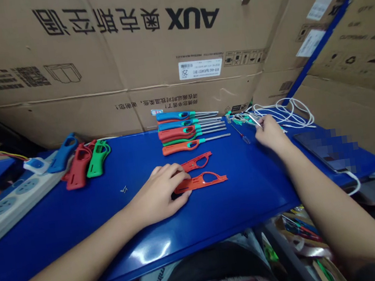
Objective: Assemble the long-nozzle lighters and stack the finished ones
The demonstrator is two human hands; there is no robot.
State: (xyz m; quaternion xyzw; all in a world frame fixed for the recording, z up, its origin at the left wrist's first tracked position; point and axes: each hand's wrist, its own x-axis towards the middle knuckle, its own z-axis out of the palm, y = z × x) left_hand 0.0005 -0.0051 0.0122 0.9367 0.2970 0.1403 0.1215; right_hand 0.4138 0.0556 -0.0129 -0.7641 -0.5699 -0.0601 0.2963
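Note:
My left hand (pixel 162 193) is closed over the near end of an orange lighter casing half (pixel 205 181), thumb along its front edge. A second orange-red casing half (pixel 198 162) lies just behind, partly hidden by my fingers. At the right back, my right hand (pixel 271 133) pinches a thin metal lighter tube (pixel 256 120) over a loose pile of metal tubes with green ends (pixel 240 118). Left of that hand lies a small screwdriver (pixel 242 135). Several assembled long-nosed lighters (pixel 178 133), in blue, red, green and orange, lie stacked in the middle with tubes pointing right.
Blue, red and green lighter casings (pixel 78 168) rest at the left beside a white power strip (pixel 15 200). Small screws (pixel 124 189) lie near my left forearm. A white cable (pixel 302 107) and a phone (pixel 320 150) are at the right. A cardboard wall (pixel 148 49) stands behind the blue tabletop (pixel 248 183).

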